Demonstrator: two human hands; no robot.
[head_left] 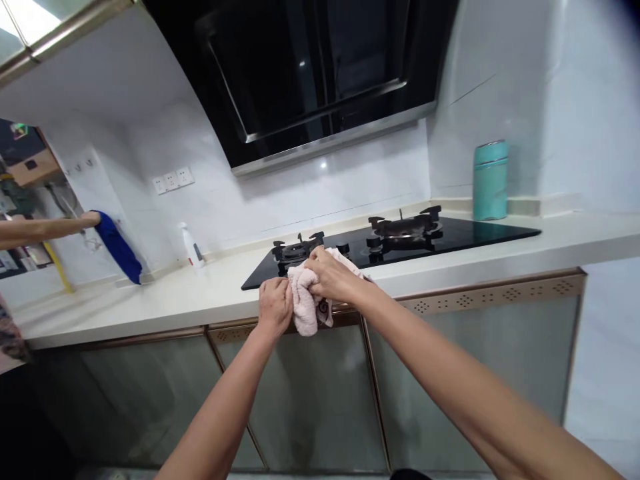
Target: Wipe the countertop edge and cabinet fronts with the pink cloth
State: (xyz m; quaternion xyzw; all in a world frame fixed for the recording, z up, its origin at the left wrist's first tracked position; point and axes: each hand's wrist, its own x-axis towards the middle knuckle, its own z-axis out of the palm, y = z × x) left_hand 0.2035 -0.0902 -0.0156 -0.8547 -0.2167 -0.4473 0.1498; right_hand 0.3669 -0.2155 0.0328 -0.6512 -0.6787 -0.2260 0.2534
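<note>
A pale pink towel [303, 300] is bunched at the front edge of the black gas hob [470, 233], partly hanging over the counter's front. My right hand [333, 275] is closed on the top of the towel, its fingers pinching the folds. At the towel's left side, my left hand [275, 303] has its fingers curled against it and closed on its edge; the fingertips are hidden. Behind my hands is the left burner [295, 251], with the right burner [405, 227] further right. Two control knobs stand between the burners.
A teal thermos [491, 181] stands right of the hob. On the white counter [220, 287] to the left is a white spray bottle [192, 247]. Further left, another person's hand [91, 219] holds a blue cloth [118, 248]. The black range hood [320, 73] overhangs the hob.
</note>
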